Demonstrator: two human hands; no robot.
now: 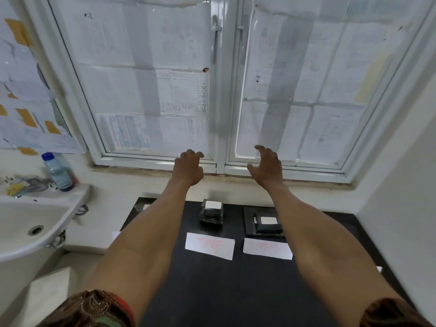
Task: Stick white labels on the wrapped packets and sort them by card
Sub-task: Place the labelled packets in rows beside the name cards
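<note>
Over the black table (212, 291): both bare arms reach forward and up, and the hands hang in the air before the window sill, well clear of everything on the table.
Left hand (188, 167): back to the camera, fingers loosely hooked downward, nothing in them.
Right hand (267, 167): thumb spread toward the left, fingers bent and apart, nothing in them.
Gap: the hands are level with each other and apart, with the window's middle post between them.
Sleeves: two patterned brown cuffs, at the bottom corners.
Piles: two stacks of dark wrapped packets at the far edge of the table, between the forearms. The left pile (212, 215) and the right pile (262, 228) stand apart. The packets in each cannot be counted.
Labels: two white squares, one on top of each pile (213, 205) (269, 220).
Cards: two white slips with blurred pink writing. The left card (210, 245) lies just before the left pile, and the right card (267, 249) lies just before the right pile.
Sink (23, 227): one, left of the table.
Bottle (57, 172): one, blue-capped, on the sink's rim.
Window (219, 90): two panes papered with sheets.
</note>
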